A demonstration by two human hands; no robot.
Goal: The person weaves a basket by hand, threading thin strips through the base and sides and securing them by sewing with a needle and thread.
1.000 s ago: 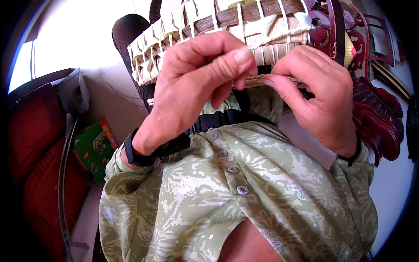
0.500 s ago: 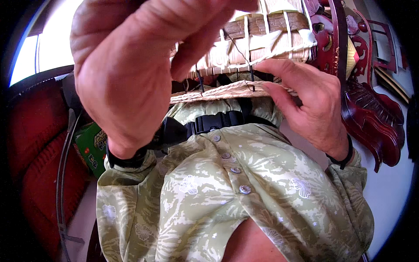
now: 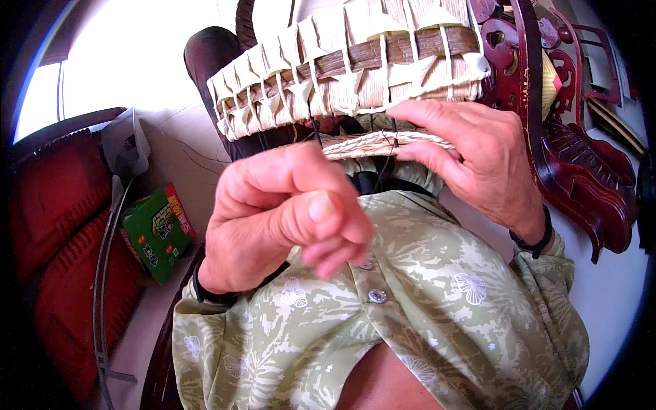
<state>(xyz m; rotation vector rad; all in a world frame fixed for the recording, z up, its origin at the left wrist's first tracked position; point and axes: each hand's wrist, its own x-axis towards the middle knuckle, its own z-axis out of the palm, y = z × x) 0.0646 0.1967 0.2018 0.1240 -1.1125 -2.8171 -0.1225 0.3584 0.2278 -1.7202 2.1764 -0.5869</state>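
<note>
A woven piece [image 3: 342, 68] of pale strips and a brown band, crossed by light cords, lies across the top of the view. Just below its near edge runs a braided straw cord [image 3: 355, 145], joined to it by dark ties. My right hand [image 3: 478, 150] pinches the cord's right part, thumb underneath and fingers along the woven edge. My left hand [image 3: 287, 219] is closed in front of my shirt, thumb pressed against curled fingers, its fingertips blurred. A thin dark thread [image 3: 383, 174] runs from the braid down toward this hand; where it enters the fingers is hidden.
Carved dark red wooden furniture [image 3: 526, 89] stands close by on the right. At left are a red padded seat [image 3: 75, 294], a grey metal stand [image 3: 102, 294] and a green box [image 3: 158, 232]. Loose dark strands lie on the pale floor [image 3: 178, 130].
My left hand has come down and toward me from above the woven piece, uncovering its left side. The dark thread now trails downward from the braid. My right hand has barely moved.
</note>
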